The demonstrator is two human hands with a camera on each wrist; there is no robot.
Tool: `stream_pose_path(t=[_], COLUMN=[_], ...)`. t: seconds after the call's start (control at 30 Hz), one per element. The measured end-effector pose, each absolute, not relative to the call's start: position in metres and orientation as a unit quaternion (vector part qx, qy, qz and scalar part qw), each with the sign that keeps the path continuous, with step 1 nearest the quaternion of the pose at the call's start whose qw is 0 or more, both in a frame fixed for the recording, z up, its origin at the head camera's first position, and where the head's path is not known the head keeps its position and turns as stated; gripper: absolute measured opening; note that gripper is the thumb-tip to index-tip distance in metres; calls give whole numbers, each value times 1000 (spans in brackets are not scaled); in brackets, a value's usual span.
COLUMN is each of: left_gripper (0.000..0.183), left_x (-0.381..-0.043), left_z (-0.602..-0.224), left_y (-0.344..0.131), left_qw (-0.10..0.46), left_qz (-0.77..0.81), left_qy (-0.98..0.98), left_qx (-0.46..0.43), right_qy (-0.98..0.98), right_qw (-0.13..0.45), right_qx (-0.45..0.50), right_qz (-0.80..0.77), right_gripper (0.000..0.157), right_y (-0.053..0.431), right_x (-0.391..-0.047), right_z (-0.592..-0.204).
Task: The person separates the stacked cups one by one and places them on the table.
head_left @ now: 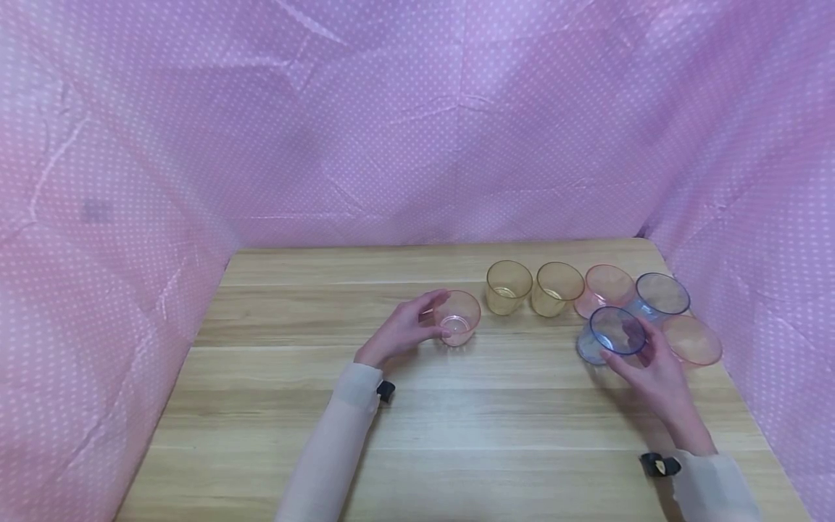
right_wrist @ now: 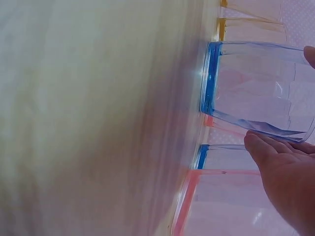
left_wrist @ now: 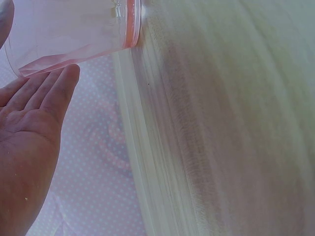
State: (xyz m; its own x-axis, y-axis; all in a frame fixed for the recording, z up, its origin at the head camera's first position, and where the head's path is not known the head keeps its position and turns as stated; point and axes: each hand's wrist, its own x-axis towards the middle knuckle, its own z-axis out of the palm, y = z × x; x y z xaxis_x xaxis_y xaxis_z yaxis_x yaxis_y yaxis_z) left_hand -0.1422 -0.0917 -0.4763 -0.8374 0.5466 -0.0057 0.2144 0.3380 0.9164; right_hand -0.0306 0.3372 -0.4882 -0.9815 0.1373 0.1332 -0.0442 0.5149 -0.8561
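Near the table's (head_left: 274, 406) middle, the left hand (head_left: 404, 330) cups a pink cup (head_left: 458, 317), fingers curled around its side; the fingertips are hidden behind it. Toward the right edge, the right hand (head_left: 646, 370) grasps a blue cup (head_left: 609, 335), crowded by two yellow cups (head_left: 509, 287), another blue cup (head_left: 660, 295) and two pink ones (head_left: 693, 341).

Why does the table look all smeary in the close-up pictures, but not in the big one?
In the head view the wooden table and cups look fairly sharp under soft, even light. In the left wrist view the table streaks with blur beside the pink cup. In the right wrist view it smears too, with a small glint on the blue cup.
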Motion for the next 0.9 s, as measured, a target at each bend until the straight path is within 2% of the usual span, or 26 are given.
stream_pose_path(t=[0.3, 0.6, 0.9], left_gripper=[78, 78, 77], left_x=[-141, -141, -141], left_z=[-477, -475, -476], left_y=[-93, -92, -92], left_qw=[155, 160, 163], left_qz=[522, 525, 531], left_qy=[804, 800, 797], left_qx=[238, 241, 237], right_qy=[-872, -855, -875], right_qw=[86, 104, 171], right_qx=[-30, -3, -12], right_qz=[482, 508, 452], right_gripper=[89, 93, 94], right_y=[339, 338, 328], right_x=[-27, -28, -27], right_z=[-485, -483, -469])
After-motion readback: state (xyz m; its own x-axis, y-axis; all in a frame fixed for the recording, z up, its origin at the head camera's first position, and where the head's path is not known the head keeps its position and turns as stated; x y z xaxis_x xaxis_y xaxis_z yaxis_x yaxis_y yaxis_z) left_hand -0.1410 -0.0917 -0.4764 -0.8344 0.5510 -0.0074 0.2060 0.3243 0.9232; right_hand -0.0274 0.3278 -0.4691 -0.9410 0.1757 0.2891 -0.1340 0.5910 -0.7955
